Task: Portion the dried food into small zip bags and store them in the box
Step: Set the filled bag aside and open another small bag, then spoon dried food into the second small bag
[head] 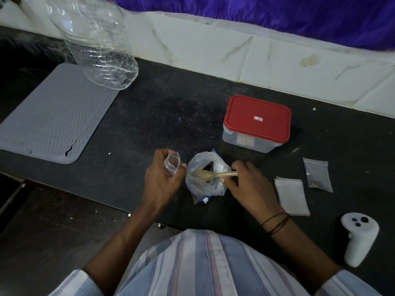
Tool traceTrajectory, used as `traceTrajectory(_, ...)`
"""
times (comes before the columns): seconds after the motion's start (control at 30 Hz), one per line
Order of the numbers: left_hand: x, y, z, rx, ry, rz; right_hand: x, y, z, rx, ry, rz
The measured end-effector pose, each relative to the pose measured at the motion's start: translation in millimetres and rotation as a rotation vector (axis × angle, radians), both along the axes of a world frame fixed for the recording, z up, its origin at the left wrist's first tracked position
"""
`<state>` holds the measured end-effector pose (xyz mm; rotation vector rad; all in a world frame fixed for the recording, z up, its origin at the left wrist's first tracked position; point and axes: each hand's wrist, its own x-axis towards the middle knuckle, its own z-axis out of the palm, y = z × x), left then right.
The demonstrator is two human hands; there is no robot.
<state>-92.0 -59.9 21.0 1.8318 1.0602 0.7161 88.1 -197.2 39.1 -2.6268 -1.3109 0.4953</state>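
Our left hand (162, 178) pinches a small open zip bag (172, 163) while our right hand (245, 182) grips a spoon (215, 174) dipped into the food bag (205, 178).

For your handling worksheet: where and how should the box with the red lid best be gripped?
Grip the box by its two short side walls just under the red lid, coming from above. The lid's rim overhangs the walls, giving the fingers a ledge, and both sides stand clear.

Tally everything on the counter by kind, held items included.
Small zip bags: 3 (held, flat, filled)
Large food bag: 1
Spoon: 1
Red-lidded box: 1
Grey mat: 1
Clear bottle: 1
White controller: 1
Total: 9
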Motion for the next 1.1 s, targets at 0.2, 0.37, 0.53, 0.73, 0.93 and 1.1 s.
traceTrajectory(0.2, 5, -11, -6, 0.001, 0.063, -0.025, 2, 5, 4, 0.203, 0.260, -0.105)
traceTrajectory(0.37, 22, -10, 0, -0.053, 0.201, 0.009, -6, 2, 10, 0.244, 0.082, -0.057)
traceTrajectory(0.53, 32, -6, -4, -0.177, 0.284, 0.001, -9, 4, 7, 0.215, -0.009, -0.038)
traceTrajectory(0.73, 43, -9, -7, -0.512, -0.031, 0.042, -7, 4, -2, 0.247, 0.049, -0.075)
traceTrajectory(0.93, 43, -9, -14, -0.789, -0.379, -0.032, -3, -1, -16, 0.299, 0.208, -0.142)
traceTrajectory(1.1, 46, -11, -17, -0.745, -0.335, 0.024, -5, -3, -25, 0.433, 0.455, -0.288)
